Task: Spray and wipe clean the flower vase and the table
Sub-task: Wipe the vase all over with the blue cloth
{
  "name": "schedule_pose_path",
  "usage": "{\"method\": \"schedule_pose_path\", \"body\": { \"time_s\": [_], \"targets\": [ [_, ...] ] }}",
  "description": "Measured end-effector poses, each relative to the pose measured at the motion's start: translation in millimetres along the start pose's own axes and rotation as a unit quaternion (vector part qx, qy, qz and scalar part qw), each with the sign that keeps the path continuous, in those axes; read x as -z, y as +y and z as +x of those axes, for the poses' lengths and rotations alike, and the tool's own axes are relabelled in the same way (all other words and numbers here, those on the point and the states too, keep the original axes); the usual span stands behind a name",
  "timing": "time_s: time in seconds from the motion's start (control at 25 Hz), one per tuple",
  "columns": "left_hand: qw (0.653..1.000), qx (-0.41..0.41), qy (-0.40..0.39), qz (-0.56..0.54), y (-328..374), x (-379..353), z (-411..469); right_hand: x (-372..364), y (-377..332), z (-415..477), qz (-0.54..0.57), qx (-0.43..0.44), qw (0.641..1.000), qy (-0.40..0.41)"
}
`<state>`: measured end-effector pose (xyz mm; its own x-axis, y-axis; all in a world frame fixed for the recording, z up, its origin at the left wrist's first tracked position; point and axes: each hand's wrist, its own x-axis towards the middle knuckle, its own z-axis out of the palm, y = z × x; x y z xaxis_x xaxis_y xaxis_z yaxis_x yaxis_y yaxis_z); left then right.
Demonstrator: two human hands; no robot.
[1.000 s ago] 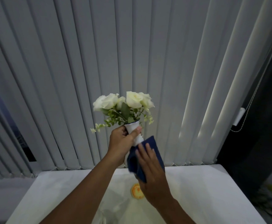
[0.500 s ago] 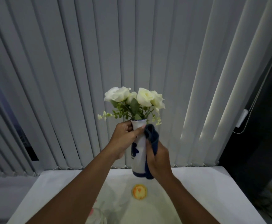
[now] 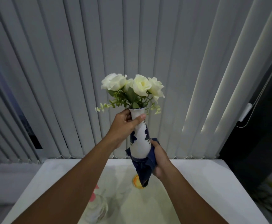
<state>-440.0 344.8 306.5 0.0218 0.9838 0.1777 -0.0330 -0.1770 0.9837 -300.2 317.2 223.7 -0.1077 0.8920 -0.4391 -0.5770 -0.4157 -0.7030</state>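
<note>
Holding scene, left to right: clear bottle (image 3: pixel 98 207) at lower left of frame on table (image 3: pixel 212 183). Left hand (image 3: pixel 124 126) clamped round neck of vase (image 3: pixel 140 139), frame centre, raised clear of table, white roses (image 3: pixel 132 84) above. Vase long axis near upright, top leaning slightly left. Right hand (image 3: pixel 158 159) closed on blue cloth (image 3: pixel 144 172), cupping vase base from right and below. Judgement: wiping stroke would run up along that axis toward neck.

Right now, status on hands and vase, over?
Left hand grips vase neck, held above table. Right hand cups blue cloth around base. Nothing in the way.
</note>
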Motion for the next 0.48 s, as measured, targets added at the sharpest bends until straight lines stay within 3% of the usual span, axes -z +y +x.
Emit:
{"method": "schedule_pose_path", "body": {
  "time_s": [0.2,0.32,0.4,0.48],
  "targets": [
    [0.979,0.028,0.002,0.200,-15,-7,1,21,23,26,-0.042,0.019,0.995,0.091],
    [0.970,0.062,-0.002,0.237,-35,-11,1,43,29,37,-0.117,0.061,0.981,0.144],
    [0.964,0.074,0.003,0.255,-61,-16,-2,63,34,41,-0.203,0.083,0.956,0.193],
    [0.960,0.087,0.020,0.266,-92,-23,-6,88,45,43,-0.330,0.116,0.908,0.230]
  ]
}}
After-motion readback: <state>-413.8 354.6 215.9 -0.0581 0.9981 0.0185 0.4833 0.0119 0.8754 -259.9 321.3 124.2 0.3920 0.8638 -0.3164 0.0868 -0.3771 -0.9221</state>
